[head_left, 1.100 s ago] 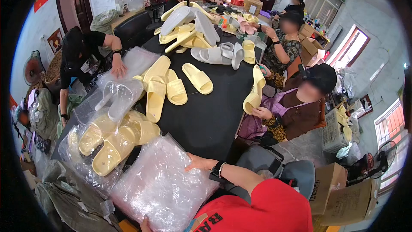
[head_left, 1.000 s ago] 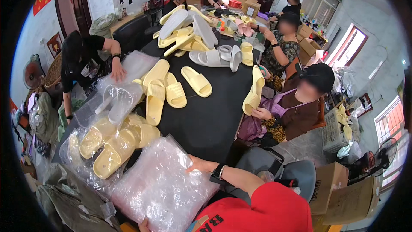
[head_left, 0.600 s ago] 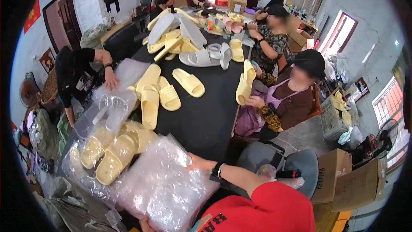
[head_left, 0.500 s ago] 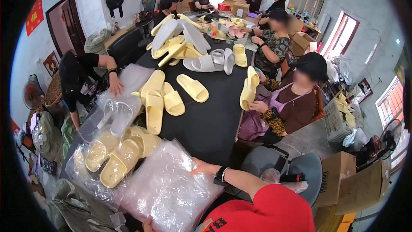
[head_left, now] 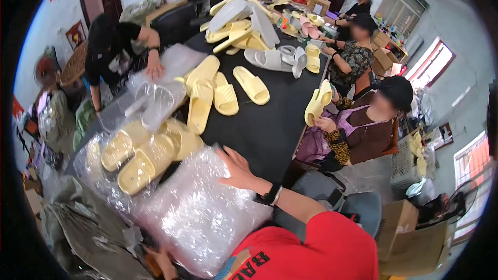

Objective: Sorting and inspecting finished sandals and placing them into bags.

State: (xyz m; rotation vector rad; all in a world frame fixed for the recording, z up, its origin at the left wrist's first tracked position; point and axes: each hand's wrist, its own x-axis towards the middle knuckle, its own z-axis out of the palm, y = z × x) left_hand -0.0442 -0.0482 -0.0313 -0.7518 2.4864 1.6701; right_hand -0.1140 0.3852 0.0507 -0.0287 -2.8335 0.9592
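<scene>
Head view: nearest me, the left hand (head_left: 164, 263) is at the lower left edge of a stack of clear plastic bags (head_left: 197, 223); it's blurred, and I can't tell whether it grips. The stack lies at the near end of the black table (head_left: 259, 129). My right hand (head_left: 239, 170) is open, fingers stretched along the stack's far right edge. Just beyond, I see yellow slide sandals in clear plastic (head_left: 148, 165), then loose yellow slides (head_left: 251, 85). To the right, a co-worker (head_left: 368, 132) holds yellow footwear (head_left: 317, 105); farther off sits a yellow-and-grey sandal heap (head_left: 244, 28).
</scene>
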